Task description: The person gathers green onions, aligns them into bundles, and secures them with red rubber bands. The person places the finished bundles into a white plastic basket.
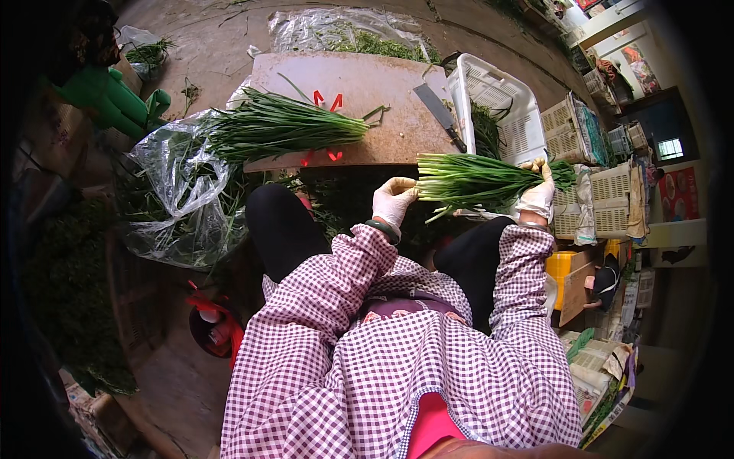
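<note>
My right hand (537,186), in a pale glove, grips a bunch of garlic chives (479,181) near its leafy end. The bunch lies level, its pale cut stems pointing left. At those stem ends is my gloved left hand (395,199), thumb and fingertips pinched together; whether a stem is between them I cannot tell. A larger pile of chives (292,127) rests on the worn board (395,80) in front of me, over red ties (327,100) whose ends stick out on both sides. A cleaver (438,112) lies at the board's right edge.
Right of the board stands a white plastic crate (510,97) with greens inside. A clear plastic bag (178,189) of greens is at the left, above a dark bucket (215,330) with a red bag. Stacked crates (608,195) and another person (605,284) are farther right.
</note>
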A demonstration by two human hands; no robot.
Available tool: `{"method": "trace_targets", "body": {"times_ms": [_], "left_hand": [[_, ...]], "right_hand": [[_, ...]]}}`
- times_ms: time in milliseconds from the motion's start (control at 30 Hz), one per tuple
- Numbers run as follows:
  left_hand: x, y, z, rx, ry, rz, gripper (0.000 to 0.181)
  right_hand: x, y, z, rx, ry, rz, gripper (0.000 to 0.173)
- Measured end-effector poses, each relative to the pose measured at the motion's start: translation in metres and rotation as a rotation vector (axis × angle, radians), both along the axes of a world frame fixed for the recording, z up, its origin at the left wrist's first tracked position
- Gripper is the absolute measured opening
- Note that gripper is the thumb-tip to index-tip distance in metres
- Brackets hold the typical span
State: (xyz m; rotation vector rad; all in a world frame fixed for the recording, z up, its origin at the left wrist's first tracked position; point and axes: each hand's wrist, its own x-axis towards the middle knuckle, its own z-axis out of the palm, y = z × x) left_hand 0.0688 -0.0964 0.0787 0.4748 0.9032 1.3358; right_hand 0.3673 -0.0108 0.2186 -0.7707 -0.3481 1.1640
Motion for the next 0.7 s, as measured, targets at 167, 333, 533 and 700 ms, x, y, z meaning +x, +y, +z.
{"method": "trace_targets", "body": {"times_ms": [167,333,533,700], "left_hand": [[-0.014,0.005,-0.019,-0.092,0.373,0.006,0.015],[-0.056,0.009,-0.023,-0.016,1.596,-0.145,0.023],[-0.027,0.017,-0.004,0.475,0.744,-0.159,0.049],[-0.012,0.030,-0.018,0.329,0.163,-0.287,0.030]], "right_hand": [[0.010,0.002,0.007,0.031,-0.017,0.012,0.016],[0.024,-0.004,0.018,0.111,-0.077,0.008,0.015],[0.005,-0.006,0.011,0.030,-0.047,-0.004,0.016],[-0.010,-0.003,0.003,-0.051,-0.043,-0.090,0.013]]}}
